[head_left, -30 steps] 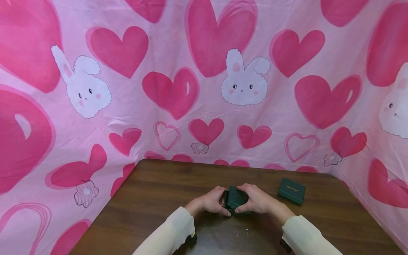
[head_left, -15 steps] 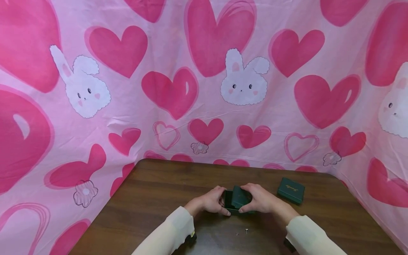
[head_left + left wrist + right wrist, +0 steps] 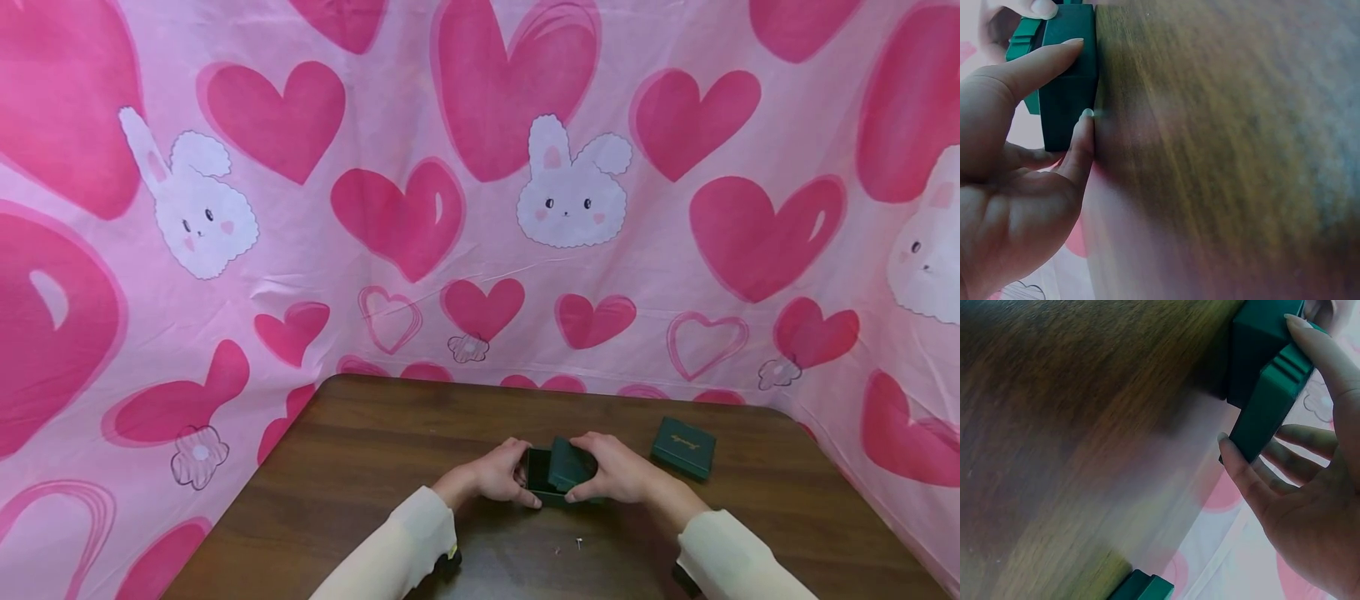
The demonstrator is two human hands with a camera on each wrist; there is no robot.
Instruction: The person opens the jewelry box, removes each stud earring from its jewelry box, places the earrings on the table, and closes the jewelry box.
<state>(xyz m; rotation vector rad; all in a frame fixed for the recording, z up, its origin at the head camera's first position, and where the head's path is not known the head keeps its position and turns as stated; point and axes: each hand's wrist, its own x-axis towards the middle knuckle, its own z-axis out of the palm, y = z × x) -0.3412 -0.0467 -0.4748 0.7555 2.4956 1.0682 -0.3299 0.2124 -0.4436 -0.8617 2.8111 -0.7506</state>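
Observation:
An open dark green jewelry box [image 3: 552, 500] sits on the table, its dark inside showing at the left. My left hand [image 3: 497, 473] grips the box's left end, thumb along the near wall [image 3: 1063, 103] and fingers at the far side. Between thumb and fingertips, my right hand [image 3: 618, 468] holds a green box insert [image 3: 570, 465] with grooves along one edge, plain in the right wrist view [image 3: 1266, 403]. The insert is tilted over the right part of the box. The right palm lies behind it, apart from it.
The green lid [image 3: 684, 448] with gold script lies at the back right of the brown table [image 3: 360, 467]. Two tiny pieces, one a shiny earring-like stud [image 3: 579, 543], lie on the near side. A pink heart-patterned cloth [image 3: 405, 217] hangs behind.
My right hand has moved slightly right with the insert, tilting it and uncovering more of the box's inside. My left hand keeps its grip on the box.

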